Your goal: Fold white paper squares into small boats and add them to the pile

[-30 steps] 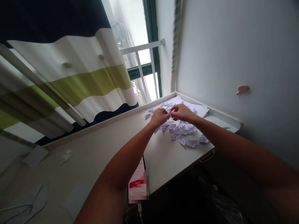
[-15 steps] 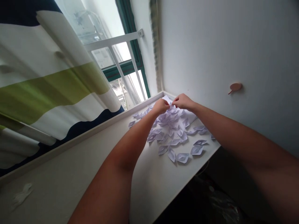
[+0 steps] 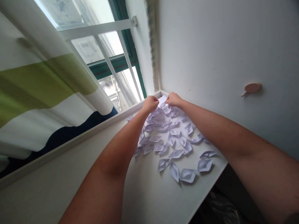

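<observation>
Many small folded white paper boats [image 3: 188, 175] lie spread over the white tabletop [image 3: 149, 186], thickest near the far corner. My left hand [image 3: 151, 103] is over the far left of the pile, its fingers curled together. A short way to its right, my right hand [image 3: 173, 99] has thumb and fingers pinched just above a paper boat [image 3: 166, 108]. A flat white sheet of paper [image 3: 162, 99] shows between and behind the hands. What either hand holds, if anything, is too small to make out.
A raised ledge [image 3: 98, 126] borders the table along the window side. Beyond it hang a striped curtain [image 3: 46, 77] and white window bars [image 3: 109, 62]. On the right are a wall with a pink hook [image 3: 252, 87] and the table's edge, with a dark space below.
My hands have moved apart from nearly touching, leaving a gap with white paper visible between them. The view has shifted, so the nearer paper boats appear lower and larger.
</observation>
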Demonstrator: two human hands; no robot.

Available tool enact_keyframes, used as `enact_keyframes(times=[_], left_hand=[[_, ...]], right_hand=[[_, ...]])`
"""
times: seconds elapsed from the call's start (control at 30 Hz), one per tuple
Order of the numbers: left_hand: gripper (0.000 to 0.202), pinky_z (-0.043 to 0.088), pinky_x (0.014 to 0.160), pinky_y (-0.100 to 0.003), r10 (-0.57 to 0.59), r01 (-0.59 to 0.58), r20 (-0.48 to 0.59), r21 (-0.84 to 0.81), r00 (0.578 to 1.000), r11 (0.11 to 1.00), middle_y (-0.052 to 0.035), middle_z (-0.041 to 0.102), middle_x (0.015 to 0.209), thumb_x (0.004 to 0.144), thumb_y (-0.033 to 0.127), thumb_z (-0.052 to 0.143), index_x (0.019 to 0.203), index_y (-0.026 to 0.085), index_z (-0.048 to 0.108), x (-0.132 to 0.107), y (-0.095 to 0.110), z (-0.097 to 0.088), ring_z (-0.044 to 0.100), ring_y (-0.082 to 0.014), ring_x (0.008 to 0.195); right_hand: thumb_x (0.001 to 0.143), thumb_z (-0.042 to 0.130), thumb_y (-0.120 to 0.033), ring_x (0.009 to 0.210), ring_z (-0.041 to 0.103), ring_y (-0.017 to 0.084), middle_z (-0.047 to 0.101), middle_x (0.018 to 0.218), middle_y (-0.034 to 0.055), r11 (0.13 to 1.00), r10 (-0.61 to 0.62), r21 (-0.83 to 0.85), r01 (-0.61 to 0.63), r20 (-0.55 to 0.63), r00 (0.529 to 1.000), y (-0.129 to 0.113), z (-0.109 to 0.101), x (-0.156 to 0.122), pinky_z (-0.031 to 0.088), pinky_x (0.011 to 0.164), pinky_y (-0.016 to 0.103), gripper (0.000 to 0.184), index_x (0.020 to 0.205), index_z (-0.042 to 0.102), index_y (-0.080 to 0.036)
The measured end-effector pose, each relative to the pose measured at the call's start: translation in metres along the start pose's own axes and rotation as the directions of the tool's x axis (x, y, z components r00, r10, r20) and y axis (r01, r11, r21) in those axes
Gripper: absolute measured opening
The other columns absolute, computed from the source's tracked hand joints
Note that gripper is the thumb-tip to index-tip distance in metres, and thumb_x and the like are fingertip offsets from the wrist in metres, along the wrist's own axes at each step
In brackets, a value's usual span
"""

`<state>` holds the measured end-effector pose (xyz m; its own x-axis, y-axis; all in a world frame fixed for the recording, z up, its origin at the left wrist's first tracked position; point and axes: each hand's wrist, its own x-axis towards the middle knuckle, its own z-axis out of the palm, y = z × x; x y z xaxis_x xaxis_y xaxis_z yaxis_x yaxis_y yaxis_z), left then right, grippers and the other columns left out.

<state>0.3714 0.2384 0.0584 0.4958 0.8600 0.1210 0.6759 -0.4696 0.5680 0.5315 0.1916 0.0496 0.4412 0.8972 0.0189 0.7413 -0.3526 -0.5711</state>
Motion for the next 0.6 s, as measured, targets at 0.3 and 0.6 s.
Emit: enact_keyframes(times=[0.3, 0.6], left_hand=[[0.005, 0.053, 0.101, -0.034, 0.024, -0.036, -0.169, -0.074, 0.985, 0.997, -0.0102, 0.078, 0.11, 0.092, 0.02, 0.074, 0.089, 0.017, 0.076, -0.089, -0.055, -0.074, 0.071, -0.0242, 0.109], [0.007, 0.053, 0.107, -0.037, -0.399, 0.271, -0.492, -0.312, 0.773, 0.91, -0.0099, 0.081, 0.107, 0.094, 0.022, 0.073, 0.091, 0.016, 0.074, -0.381, -0.16, -0.166, 0.073, -0.0202, 0.105]], right_hand=[[0.097, 0.07, -0.012, 0.069, 0.062, 0.016, 0.072, 0.078, 0.0113, 0.977, -0.181, 0.118, 0.179, 0.004, 0.983, -0.067, 0.001, -0.067, 0.048, 0.067, 0.027, 0.011, 0.097, 0.078, -0.004], [0.093, 0.079, -0.018, 0.057, 0.067, 0.016, 0.076, 0.072, 0.0049, 0.681, -0.713, 0.373, 0.63, 0.534, 0.455, -0.239, 0.105, -0.262, 0.05, 0.057, 0.027, 0.007, 0.098, 0.082, -0.014]])
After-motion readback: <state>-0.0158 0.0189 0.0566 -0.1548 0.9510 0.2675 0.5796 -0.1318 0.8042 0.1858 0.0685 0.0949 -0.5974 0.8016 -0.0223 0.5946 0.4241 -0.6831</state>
